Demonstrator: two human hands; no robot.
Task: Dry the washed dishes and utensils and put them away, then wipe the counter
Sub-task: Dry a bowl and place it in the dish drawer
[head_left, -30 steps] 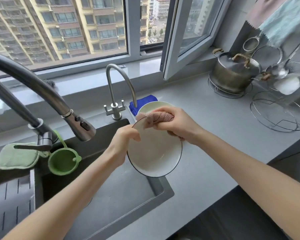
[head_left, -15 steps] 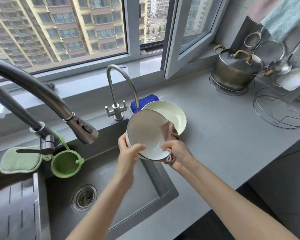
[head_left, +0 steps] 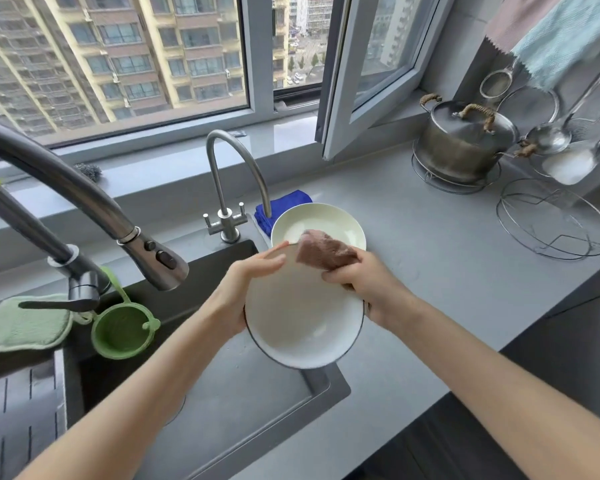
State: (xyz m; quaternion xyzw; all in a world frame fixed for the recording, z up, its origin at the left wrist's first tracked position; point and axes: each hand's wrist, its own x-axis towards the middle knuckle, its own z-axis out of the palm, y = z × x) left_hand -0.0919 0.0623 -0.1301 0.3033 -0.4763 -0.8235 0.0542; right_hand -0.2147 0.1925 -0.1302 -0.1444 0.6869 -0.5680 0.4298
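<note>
Right, the head view: the left hand (head_left: 243, 292) gripped the white plate (head_left: 302, 323) by its left rim, thumb laid over the upper edge, the other fingers curled behind the plate where they could not be seen. The right hand (head_left: 368, 289) clamped a brown-pink cloth (head_left: 323, 254) against the plate's upper right edge, fingers bunched tight on the fabric and the cloth poking out just past the fingertips. The plate was tilted, its face toward the camera, held over the near right corner of the dark sink (head_left: 222, 393).

Just beyond the right fingertips a second plate (head_left: 326, 220) sat on the grey counter (head_left: 447, 271), partly hidden by the cloth, with a blue cloth (head_left: 284, 206) just behind it. Well to the right of the right hand's fingers stood a lidded steel pot (head_left: 465, 147) and a wire rack (head_left: 555, 220). Well to the left of the left hand's fingers was a green strainer (head_left: 122, 332).
</note>
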